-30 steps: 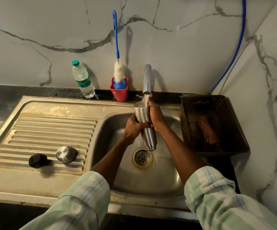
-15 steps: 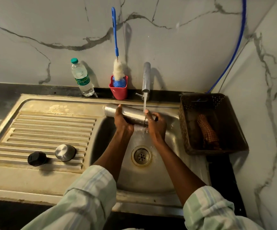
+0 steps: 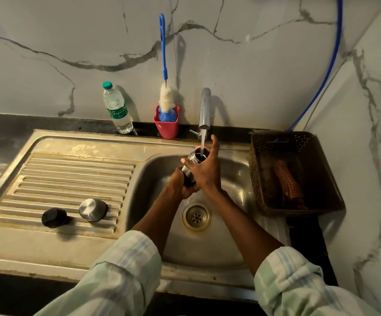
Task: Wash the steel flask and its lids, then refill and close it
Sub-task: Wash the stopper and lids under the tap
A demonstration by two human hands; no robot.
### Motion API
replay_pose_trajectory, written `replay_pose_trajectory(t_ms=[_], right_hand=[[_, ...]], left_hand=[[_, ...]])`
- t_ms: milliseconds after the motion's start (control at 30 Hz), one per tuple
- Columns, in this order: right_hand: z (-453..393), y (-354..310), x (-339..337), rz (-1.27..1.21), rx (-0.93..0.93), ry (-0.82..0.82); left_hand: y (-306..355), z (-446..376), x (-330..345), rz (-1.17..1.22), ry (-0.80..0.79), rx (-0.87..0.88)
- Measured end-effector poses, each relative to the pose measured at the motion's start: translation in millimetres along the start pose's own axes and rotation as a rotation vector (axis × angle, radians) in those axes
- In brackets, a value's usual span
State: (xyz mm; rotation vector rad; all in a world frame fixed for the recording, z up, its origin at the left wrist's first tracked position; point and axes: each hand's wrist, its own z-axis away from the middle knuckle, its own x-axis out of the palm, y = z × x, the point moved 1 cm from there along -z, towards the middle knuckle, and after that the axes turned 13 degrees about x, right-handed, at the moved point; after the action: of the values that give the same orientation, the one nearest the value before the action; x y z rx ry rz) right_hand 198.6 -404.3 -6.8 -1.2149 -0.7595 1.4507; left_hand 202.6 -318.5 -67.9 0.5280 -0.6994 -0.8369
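The steel flask [image 3: 193,159] stands nearly upright over the sink basin [image 3: 235,179], mouth up under the tap [image 3: 204,109]. Water runs from the tap into its open mouth. My left hand [image 3: 180,185] grips the flask's lower body from below. My right hand [image 3: 206,169] wraps its upper part, fingers partly spread near the rim. The black inner lid [image 3: 54,217] and the steel cap [image 3: 93,210] lie side by side on the ribbed drainboard [image 3: 70,176] to the left.
A plastic water bottle [image 3: 116,109] and a red cup [image 3: 166,126] holding a blue bottle brush [image 3: 164,65] stand against the marble wall. A brown basket [image 3: 299,144] with a checked cloth [image 3: 287,182] sits right of the sink. The drain [image 3: 196,216] lies below my hands.
The flask went from upside down to lying sideways under the stream, and now stands mouth up with water running into it. Both hands shifted their grip with it.
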Motion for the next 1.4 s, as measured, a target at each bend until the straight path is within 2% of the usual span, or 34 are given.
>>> replay_pose_trajectory(t_ms=[100,167,367,467,533,633,767,1133,1233,1333,1400], right_hand=[[-6.6,-6.5,0.7,0.058,-0.013,0.001],[-12.6,-10.9,1.7,0.098,-0.031,0.014],[-10.6,-0.1,5.7,0.135,-0.115,0.109],[-6.6,5.1,5.8,0.096,-0.12,0.074],[-8.8,3.2,3.5,0.073,-0.107,0.061],[-15.5,0.0,-2.3,0.041,-0.091,0.072],[-16.6,0.3,-4.5,0.07,-0.109,0.05],[-15.7,13.5,4.9,0.002,-0.018,-0.08],[-9.0,6.6,0.4,0.019,-0.053,-0.023],[-4.9,7.3,-4.1,0.033,-0.14,0.115],[-5.1,10.0,-2.7,0.078,-0.08,0.049]], left_hand=[[3.8,9.9,1.8,-0.134,-0.022,-0.049],[9.0,28.5,10.2,-0.187,-0.036,-0.022],[19.8,37.6,21.7,-0.155,-0.05,0.01],[21.1,33.7,20.7,-0.151,-0.082,0.029],[21.8,28.3,19.4,-0.274,-0.035,0.102],[37.4,6.0,15.6,-0.371,0.07,0.345],[70.1,-3.1,28.5,-0.187,-0.085,0.455],[92.7,1.7,51.3,-0.469,-0.294,0.457],[89.0,-4.1,36.1,-0.47,-0.229,0.51],[69.0,-3.1,12.0,-0.631,-0.23,0.577],[49.0,0.6,-3.5,-0.709,-0.255,0.569]])
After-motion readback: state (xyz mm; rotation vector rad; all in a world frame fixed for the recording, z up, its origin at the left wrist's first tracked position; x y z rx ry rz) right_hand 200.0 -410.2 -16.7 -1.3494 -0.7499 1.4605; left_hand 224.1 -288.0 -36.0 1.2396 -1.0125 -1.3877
